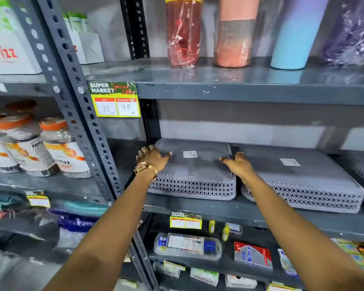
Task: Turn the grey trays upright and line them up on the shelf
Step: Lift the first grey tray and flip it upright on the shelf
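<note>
On the grey metal shelf (198, 206), an upside-down grey lattice tray (194, 171) is gripped at its two sides by the left hand (152, 157) and the right hand (237, 164), fingers clamped over its edges, with a second overturned tray (303, 181) just beside it.

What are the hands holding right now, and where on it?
Both hands, left hand and right hand, grip the upside-down left grey tray by its opposite side edges.
</note>
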`<state>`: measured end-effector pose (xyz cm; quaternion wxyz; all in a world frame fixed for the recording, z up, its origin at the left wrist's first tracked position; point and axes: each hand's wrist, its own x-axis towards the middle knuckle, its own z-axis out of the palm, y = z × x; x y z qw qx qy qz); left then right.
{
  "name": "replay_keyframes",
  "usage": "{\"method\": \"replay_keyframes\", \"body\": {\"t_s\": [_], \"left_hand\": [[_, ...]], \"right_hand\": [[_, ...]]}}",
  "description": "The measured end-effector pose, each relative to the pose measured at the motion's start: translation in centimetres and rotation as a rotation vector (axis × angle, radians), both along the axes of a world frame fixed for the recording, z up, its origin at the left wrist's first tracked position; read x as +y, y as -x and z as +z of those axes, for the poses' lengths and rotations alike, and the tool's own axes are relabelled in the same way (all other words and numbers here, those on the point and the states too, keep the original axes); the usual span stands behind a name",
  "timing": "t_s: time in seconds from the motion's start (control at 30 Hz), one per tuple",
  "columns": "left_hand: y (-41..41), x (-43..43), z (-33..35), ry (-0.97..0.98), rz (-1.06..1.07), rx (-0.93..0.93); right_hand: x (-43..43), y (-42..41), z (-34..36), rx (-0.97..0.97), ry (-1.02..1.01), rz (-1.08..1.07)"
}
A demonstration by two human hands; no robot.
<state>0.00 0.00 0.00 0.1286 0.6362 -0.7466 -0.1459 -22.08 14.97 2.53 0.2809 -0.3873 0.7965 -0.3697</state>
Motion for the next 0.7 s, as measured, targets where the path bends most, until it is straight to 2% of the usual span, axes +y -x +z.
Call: {"method": "replay_keyframes", "body": {"t_s": [0.17, 0.23, 0.37, 0.5, 0.57, 0.63, 0.7], "left_hand": [[0.2, -2.4, -1.3, -0.223, 0.153, 0.216], [0.6, -2.2, -1.5, -0.240, 0.187, 0.337], [0.5, -1.8, -1.3, -0.073, 0.276, 0.528], [0.4, -2.6, 1.3, 0.167, 0.288, 1.097], [0.4, -2.9, 2.9, 0.247, 0.291, 1.258], [0.3, -3.1, 3.5, 0.249, 0.314, 1.327], [-0.5, -2.3, 2.8, 0.103, 0.361, 1.378]], "right_hand": [[-2.1, 0.2, -2.3, -0.194, 0.012, -0.113], [-2.5, -0.2, -2.9, -0.278, 0.020, -0.184], [-3.3, -0.7, -3.2, -0.362, 0.229, -0.289], [-4.1, -0.3, -1.1, -0.464, 0.517, -0.277], [-4.7, 0.5, -0.4, -0.532, 0.548, -0.288], [-5.1, 1.2, -0.2, -0.588, 0.565, -0.342], [-4.3, 1.2, -0.5, -0.601, 0.565, -0.370]]}}
